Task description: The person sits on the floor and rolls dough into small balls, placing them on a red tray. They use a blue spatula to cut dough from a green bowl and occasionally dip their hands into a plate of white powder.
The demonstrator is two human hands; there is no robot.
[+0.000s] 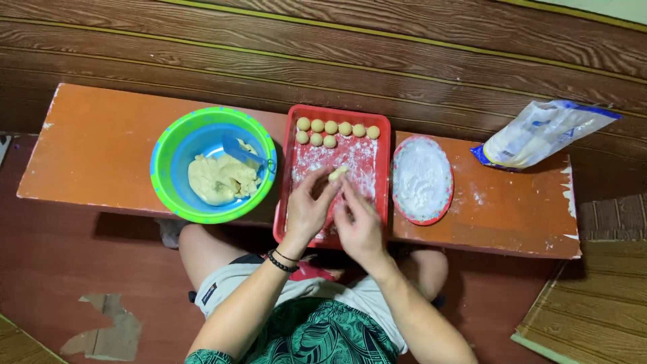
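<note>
Left hand (pixel 306 210) and right hand (pixel 358 226) pinched dough piece (pixel 337 173) together over red tray (pixel 383 176) at bench (pixel 101 148) near edge; eight dough balls (pixel 331 127) lined tray's far end.

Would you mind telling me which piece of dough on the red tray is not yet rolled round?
The piece held between both hands' fingertips, mid-tray: it is elongated, while the others sit as round balls at the tray's far end.

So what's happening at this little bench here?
A seated person pinches a small piece of dough between the left hand and right hand, over a floured red tray. Nine rolled dough balls lie at the tray's far end. A green and blue bowl of dough sits left, a plate of flour right.
</note>
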